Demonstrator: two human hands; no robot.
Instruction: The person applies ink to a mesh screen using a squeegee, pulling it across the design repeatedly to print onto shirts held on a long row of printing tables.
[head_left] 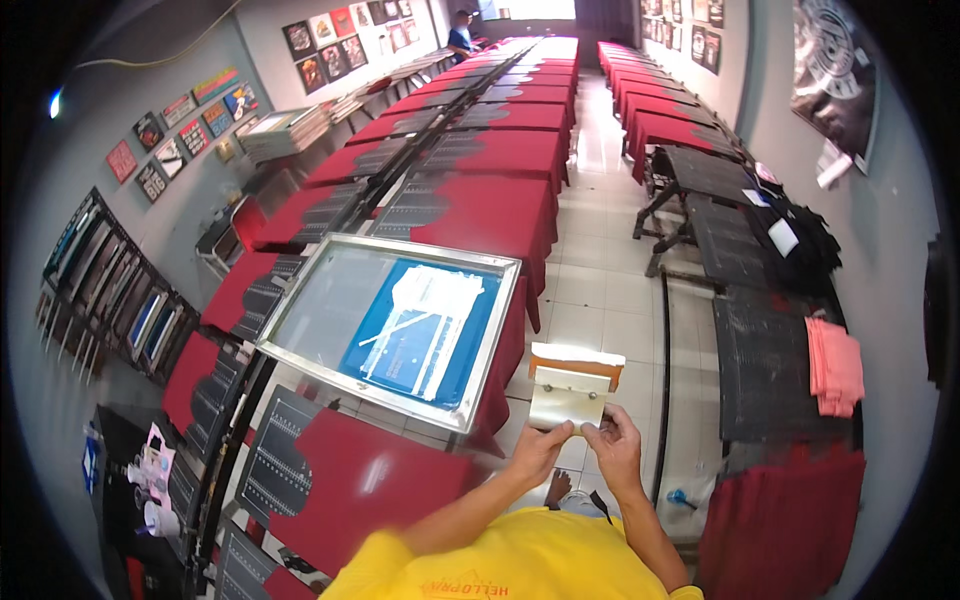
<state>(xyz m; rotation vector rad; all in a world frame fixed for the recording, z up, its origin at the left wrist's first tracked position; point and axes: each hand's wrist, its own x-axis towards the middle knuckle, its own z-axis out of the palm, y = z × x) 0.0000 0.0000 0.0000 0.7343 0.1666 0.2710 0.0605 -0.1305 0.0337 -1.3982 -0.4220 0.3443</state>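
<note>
Tiled aisle [600, 290] between red-draped tables [480, 215], both hands, left hand [540, 450] and right hand [615, 445], pinched on squeegee [572, 385] beside framed screen [395, 325].

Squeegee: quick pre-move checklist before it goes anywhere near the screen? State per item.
1. Both hands on the squeegee: ok. Left hand and right hand pinch its lower edge with the fingers.
2. Squeegee clear of the screen: ok, held to the right of the frame, apart from it.
3. Screen seated on a shirt: ok, the frame lies on a red shirt; whether it sits flat, cannot tell.
4. Ink on the mesh: cannot tell. White streaks show on the blue area, amount unclear.
5. Blade edge clean: cannot tell, top strip looks orange and pale.
6. Aisle floor ahead free: ok.
</note>
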